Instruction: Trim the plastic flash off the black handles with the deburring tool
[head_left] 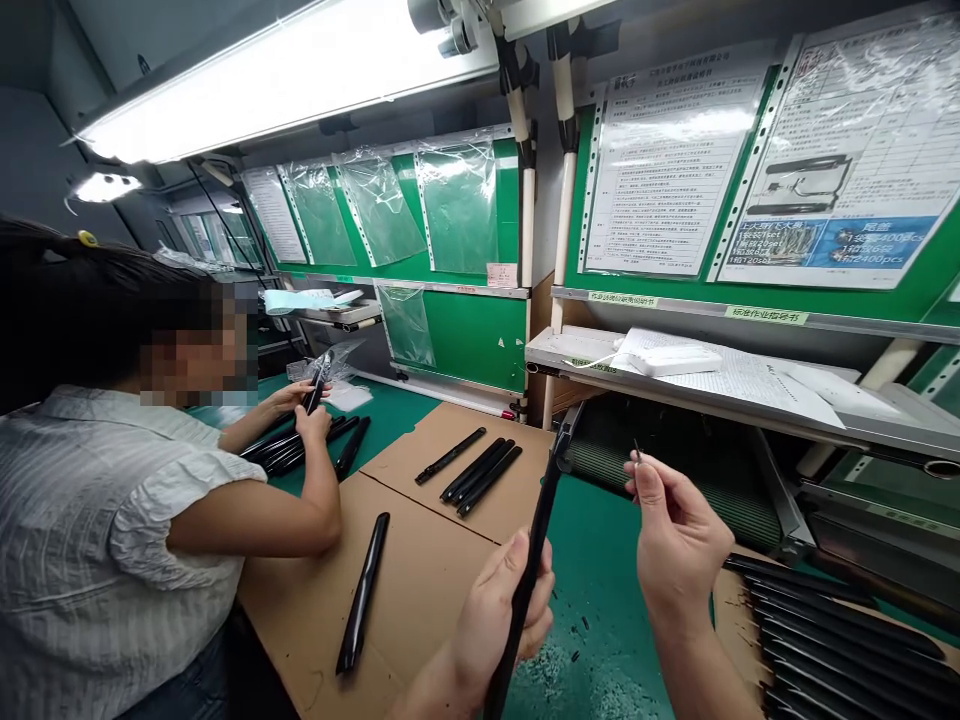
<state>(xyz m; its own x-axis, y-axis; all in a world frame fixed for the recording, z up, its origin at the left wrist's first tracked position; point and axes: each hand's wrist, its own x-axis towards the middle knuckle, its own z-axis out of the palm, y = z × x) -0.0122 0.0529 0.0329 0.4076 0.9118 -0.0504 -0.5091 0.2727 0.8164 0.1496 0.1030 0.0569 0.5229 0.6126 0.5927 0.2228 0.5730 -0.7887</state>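
My left hand [502, 610] grips a long, slim black plastic bar [536, 540] near its middle, and the bar stands tilted upward past my fingers. My right hand [675, 530] is raised to the right of the bar, apart from it. Its thumb and forefinger pinch a tiny metal pin [637, 453]. Below my right hand, a stack of similar black bars [840, 640] lies on cardboard at the lower right. More black bars [480, 478] rest on a cardboard sheet [420, 570] to my left.
A co-worker [127, 500] sits at the left, handling a black bar in clear plastic. Black scraps [547, 660] litter the green bench mat [600, 560]. A shelf [720, 385] holds papers and a white box, below posted instruction sheets [847, 150].
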